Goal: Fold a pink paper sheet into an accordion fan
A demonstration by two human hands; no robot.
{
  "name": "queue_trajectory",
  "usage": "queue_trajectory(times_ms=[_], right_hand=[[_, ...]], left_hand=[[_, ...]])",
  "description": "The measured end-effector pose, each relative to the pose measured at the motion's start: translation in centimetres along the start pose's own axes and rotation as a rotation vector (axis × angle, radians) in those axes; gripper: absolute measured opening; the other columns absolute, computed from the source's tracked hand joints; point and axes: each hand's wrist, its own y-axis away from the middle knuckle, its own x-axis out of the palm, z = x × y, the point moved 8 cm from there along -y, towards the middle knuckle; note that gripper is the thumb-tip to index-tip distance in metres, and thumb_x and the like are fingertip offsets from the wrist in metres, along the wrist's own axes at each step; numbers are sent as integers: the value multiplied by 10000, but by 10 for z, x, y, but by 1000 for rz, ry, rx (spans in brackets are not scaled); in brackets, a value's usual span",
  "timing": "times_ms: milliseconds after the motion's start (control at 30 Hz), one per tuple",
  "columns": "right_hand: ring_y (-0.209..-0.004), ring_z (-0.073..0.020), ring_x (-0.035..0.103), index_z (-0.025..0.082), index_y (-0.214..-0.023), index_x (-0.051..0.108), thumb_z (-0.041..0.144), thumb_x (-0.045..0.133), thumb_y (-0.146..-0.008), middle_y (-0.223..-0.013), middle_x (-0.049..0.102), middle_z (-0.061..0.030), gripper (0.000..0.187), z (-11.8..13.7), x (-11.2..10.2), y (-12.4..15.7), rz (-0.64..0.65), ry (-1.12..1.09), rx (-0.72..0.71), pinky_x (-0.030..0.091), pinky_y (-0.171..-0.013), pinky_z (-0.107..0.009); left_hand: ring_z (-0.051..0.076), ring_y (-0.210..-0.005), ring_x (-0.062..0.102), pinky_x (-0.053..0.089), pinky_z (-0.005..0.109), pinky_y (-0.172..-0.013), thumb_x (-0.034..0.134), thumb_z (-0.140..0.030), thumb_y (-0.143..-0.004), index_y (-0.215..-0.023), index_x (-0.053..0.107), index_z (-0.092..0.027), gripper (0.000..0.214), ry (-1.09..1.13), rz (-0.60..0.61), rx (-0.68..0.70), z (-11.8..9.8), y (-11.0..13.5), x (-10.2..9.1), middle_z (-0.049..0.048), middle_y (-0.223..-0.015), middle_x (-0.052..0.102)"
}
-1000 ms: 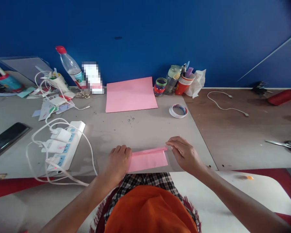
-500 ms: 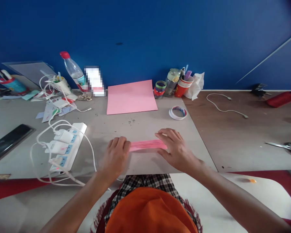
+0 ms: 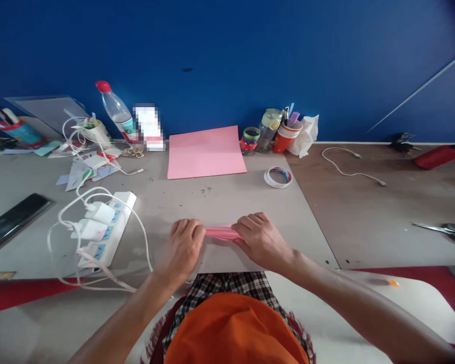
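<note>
A narrow strip of pink pleated paper (image 3: 220, 233) stretches level between my two hands, just over the front part of the desk. My left hand (image 3: 185, 245) is closed on its left end, fingers curled over it. On the other side my right hand (image 3: 263, 240) pinches the paper between thumb and fingers. Both ends of the paper are hidden by my hands. Behind them lies a flat pink sheet (image 3: 207, 154) against the wall. A roll of white tape (image 3: 278, 177) rests on the desk beyond my right hand.
A power strip (image 3: 116, 232) with white plugs and loose cables stands left of my hands, beside a black phone (image 3: 17, 222). Along the wall are a bottle (image 3: 117, 114), a jar (image 3: 250, 140) and a red paper cup (image 3: 286, 136) of pens. Scissors (image 3: 445, 228) lie far right.
My right hand has moved left and slightly down along the pleated paper, and its fingers have closed on it. My left hand keeps its hold, almost unmoved.
</note>
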Motion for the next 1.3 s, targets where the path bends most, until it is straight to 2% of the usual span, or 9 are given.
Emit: queue_trajectory(times_ms=[167,233,333,433,567,667,1000,1200,1300], right_hand=[[-853,-212,512,156,-985,622,369,586,-868,-925,610,-77,245,4,0,-2,32,31,2,303,-779,-344],[-856,-215,505,150,-1000,614,379,595,-857,-937,601,-80,270,6,0,-1,17,70,-16,300,-776,-348],[-795,-195,485,148,-946,614,225,525,-883,-888,585,-71,133,8,3,1,-51,186,-47,289,-752,-352],[-725,-171,454,151,-880,617,118,440,-895,-816,573,-54,180,6,2,0,-160,268,-78,281,-729,-351],[-747,-170,454,160,-1020,617,138,421,-924,-842,595,-53,219,1,-9,-3,-332,286,-100,282,-728,-350],[-806,-179,466,176,-1062,609,137,430,-921,-888,606,-60,231,-1,-10,-2,-383,272,-121,290,-752,-349],[-701,-167,411,162,-768,586,153,451,-896,-755,534,-45,186,16,40,21,-188,170,-203,305,-700,-332],[-707,-172,413,153,-808,591,130,431,-896,-786,541,-59,184,13,45,19,-86,53,-186,300,-655,-312],[-718,-175,419,151,-851,599,133,432,-897,-801,546,-61,174,11,46,19,-60,32,-176,304,-657,-312]], left_hand=[[217,-830,489,432,334,-747,440,-80,-871,-1103,511,-162,256,60,-2,-49,4,2,6,67,-896,568],[214,-823,486,429,326,-738,435,-76,-872,-1021,542,-175,208,48,3,-48,3,1,5,65,-894,561],[204,-800,480,425,318,-731,435,-71,-873,-871,563,-178,168,15,0,-55,1,-2,2,64,-881,553],[211,-811,481,420,327,-745,433,-60,-867,-832,572,-170,180,-40,-25,-44,-2,-8,-3,75,-875,557],[231,-841,485,401,350,-764,428,-64,-870,-813,582,-172,197,-162,-83,-21,-4,-19,-14,86,-869,568],[230,-811,477,399,358,-755,423,-78,-881,-789,578,-172,203,-230,-81,-11,-7,-21,-13,86,-863,569],[220,-815,481,451,342,-757,458,-20,-828,-816,546,-156,162,-61,233,-29,-22,19,33,72,-861,527],[218,-863,499,459,354,-785,474,-90,-866,-974,565,-152,154,0,274,15,-30,19,35,67,-916,536],[215,-855,505,459,355,-772,476,-119,-881,-946,574,-155,123,31,266,8,-33,18,37,63,-902,541]])
